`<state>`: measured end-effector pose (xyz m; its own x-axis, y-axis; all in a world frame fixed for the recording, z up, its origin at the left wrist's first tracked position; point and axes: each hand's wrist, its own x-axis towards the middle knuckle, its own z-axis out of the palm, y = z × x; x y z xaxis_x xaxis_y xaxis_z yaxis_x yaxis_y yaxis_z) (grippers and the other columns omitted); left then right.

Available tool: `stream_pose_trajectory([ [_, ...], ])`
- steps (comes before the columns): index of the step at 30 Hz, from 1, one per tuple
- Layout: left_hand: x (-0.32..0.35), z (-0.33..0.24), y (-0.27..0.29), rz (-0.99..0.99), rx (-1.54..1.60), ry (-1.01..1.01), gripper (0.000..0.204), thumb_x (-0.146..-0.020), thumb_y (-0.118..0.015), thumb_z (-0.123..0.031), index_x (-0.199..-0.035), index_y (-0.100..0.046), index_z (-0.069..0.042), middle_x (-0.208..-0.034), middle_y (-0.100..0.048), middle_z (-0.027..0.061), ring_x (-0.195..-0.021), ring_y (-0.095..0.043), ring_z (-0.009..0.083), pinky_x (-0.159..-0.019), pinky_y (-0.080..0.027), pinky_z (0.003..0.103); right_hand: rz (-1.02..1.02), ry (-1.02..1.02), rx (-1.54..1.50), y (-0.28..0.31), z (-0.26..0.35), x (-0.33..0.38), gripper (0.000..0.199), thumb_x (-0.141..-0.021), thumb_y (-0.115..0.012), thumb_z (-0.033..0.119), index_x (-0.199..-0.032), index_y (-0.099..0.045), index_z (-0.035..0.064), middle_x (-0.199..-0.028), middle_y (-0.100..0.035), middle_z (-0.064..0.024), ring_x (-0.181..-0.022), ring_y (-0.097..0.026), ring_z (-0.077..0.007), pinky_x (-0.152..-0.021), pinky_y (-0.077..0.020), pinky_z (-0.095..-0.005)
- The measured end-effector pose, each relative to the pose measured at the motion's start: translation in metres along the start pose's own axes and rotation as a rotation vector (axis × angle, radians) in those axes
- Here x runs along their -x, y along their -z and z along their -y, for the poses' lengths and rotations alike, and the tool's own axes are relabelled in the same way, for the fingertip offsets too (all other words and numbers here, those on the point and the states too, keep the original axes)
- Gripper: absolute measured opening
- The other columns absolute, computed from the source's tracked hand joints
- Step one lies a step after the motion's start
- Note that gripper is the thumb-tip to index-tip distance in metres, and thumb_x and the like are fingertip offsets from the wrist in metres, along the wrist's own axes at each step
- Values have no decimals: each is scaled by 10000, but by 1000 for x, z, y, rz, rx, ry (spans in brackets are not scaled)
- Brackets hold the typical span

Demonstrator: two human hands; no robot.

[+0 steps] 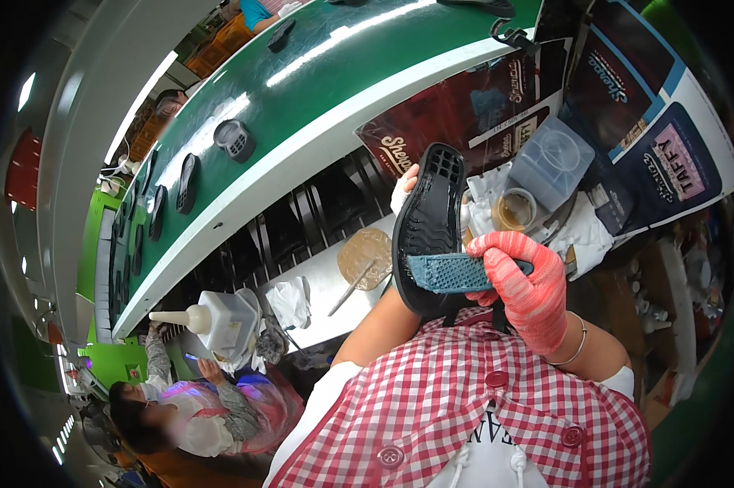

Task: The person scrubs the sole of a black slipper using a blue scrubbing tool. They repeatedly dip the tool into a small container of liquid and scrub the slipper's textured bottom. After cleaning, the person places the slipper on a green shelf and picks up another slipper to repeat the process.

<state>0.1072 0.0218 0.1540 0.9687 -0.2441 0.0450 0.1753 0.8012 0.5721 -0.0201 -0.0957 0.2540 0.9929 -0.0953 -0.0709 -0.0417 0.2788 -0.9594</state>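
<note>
A black shoe sole (429, 215) is held up in front of me, its inner side with a grid of small hollows toward the far end facing me. My left hand (404, 189) wraps it from behind; only some fingers show at its edges, and the palm is hidden. In a pink-red glove, my right hand (531, 285) is closed around a blue-grey brush (447, 274) with a textured face. The brush lies across the near end of the sole and appears to touch it.
A green conveyor belt (302, 89) carries several dark soles. Beside my right hand stand a tan-filled cup (513, 210) and a clear plastic container (552, 163). Leftward are a brown round pad (365, 259), a white rag (290, 302), a spouted bottle (227, 319) and a co-worker (212, 415).
</note>
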Motion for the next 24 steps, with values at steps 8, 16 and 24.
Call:
stream_pose_trajectory([
  [8, 24, 7, -4, 207, -320, 86, 496, -777, -659, -57, -1209, -416, -43, -1036, -567, 94, -933, -585, 168, -833, -487, 279, 64, -2, 82, 0, 2, 6, 177, -894, -516, 98, -970, -631, -14, -812, -641, -65, -652, -613, -93, -579, -499, -212],
  [16, 45, 19, -2, 276, -3, 193, 304, -885, -524, -128, -1171, -485, -32, -1027, -604, 111, -876, -617, 193, -776, -529, 311, 252, 50, 201, 9, 13, -8, 170, -897, -531, 97, -970, -628, -23, -857, -639, -64, -662, -593, -78, -577, -493, -204],
  [24, 59, 6, -4, 657, -566, 162, 357, -752, -697, -106, -1060, -520, -71, -816, -587, 19, -779, -584, 113, -709, -485, 236, 386, 144, 357, 13, 20, -23, 158, -888, -535, 59, -963, -630, -42, -957, -641, -102, -754, -628, -103, -574, -527, -192],
])
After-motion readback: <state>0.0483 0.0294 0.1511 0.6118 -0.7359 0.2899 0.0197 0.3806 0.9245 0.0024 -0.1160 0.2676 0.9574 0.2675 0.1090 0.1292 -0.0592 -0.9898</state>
